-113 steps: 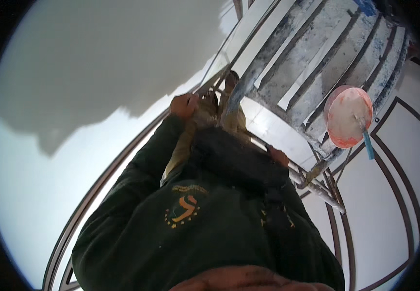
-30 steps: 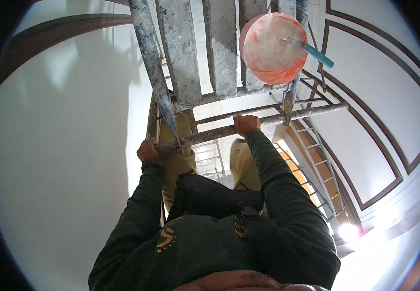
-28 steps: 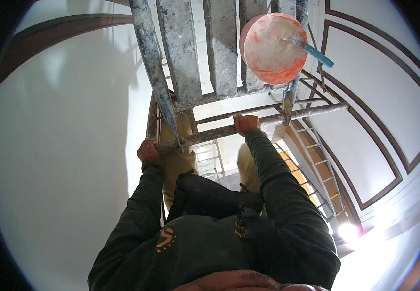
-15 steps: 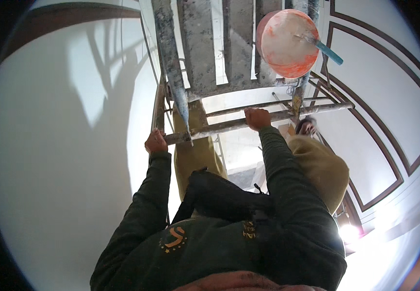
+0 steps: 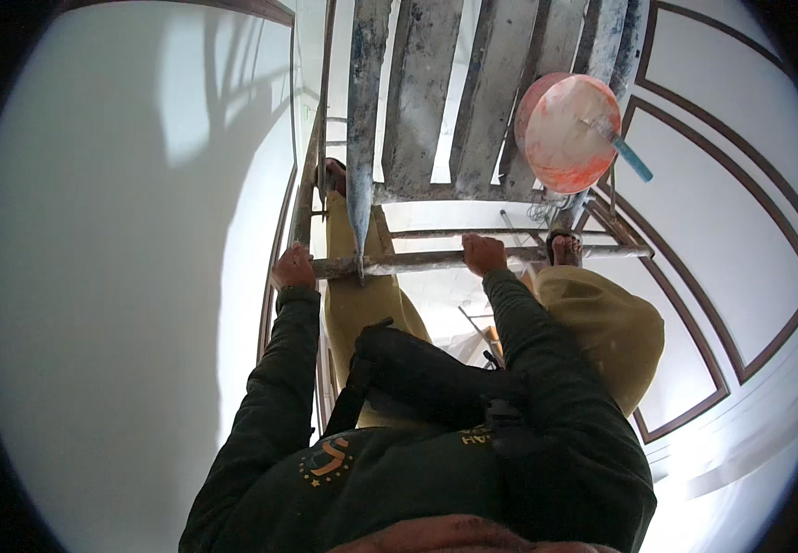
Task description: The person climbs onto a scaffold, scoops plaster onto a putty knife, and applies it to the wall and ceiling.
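My left hand [image 5: 294,265] is closed on the left end of a stained horizontal scaffold pipe [image 5: 408,262]. My right hand [image 5: 484,254] grips that same pipe farther right. My right foot [image 5: 565,250], in a sandal, rests by the pipe's right side, with the khaki knee bent outward; my left foot [image 5: 334,175] shows beside the left post. Beyond the pipe lies a plank platform [image 5: 417,92] of paint-spattered slats. On its right side stands a pink bucket [image 5: 565,157] of pale paste with a blue-handled tool [image 5: 631,158] in it. A black bag [image 5: 417,369] hangs at my front.
A white wall [image 5: 104,276] with scaffold shadows fills the left side. Dark-framed wall panels [image 5: 712,212] curve down the right. The floor shows far below through the frame, with some metal rails. A vertical pipe [image 5: 309,203] stands at the platform's left.
My right leg has come up, and its foot is now at the pipe beside the right post. Both hands stay gripping the pipe. The bucket and platform have shifted in view.
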A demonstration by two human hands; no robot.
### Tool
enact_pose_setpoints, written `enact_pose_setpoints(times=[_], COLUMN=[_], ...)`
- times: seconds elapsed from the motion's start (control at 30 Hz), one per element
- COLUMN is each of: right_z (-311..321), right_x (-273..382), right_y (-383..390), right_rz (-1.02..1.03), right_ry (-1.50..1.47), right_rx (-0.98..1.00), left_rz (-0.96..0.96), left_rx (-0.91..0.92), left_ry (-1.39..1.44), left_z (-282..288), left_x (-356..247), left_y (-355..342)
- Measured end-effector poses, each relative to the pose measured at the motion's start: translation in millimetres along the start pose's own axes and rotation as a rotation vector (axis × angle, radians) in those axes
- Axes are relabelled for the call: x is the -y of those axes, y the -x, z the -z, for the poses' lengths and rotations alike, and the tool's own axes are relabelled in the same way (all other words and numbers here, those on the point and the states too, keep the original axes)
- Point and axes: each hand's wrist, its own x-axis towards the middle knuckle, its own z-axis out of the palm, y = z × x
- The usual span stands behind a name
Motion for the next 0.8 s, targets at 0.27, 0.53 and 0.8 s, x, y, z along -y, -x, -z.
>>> enact_pose_setpoints(times=[0.27, 0.53, 0.8], right_z=[9, 157, 123], right_x=[-3, -36, -74], right_y=[25, -59, -85], right_rz=[-0.248, -0.426, -0.126], right_ry=[-0.456, -1.789, -0.646], right_rx=[-0.682, -0.831, -1.069], left_rz=[-0.082, -0.111, -0.119], left_rx=[0.029, 0.019, -0.044], left_ry=[-0.004, -0.180, -0.055], left_z=[-15, -24, -7], left_x=[16, 52, 12], left_y=[-2, -6, -2])
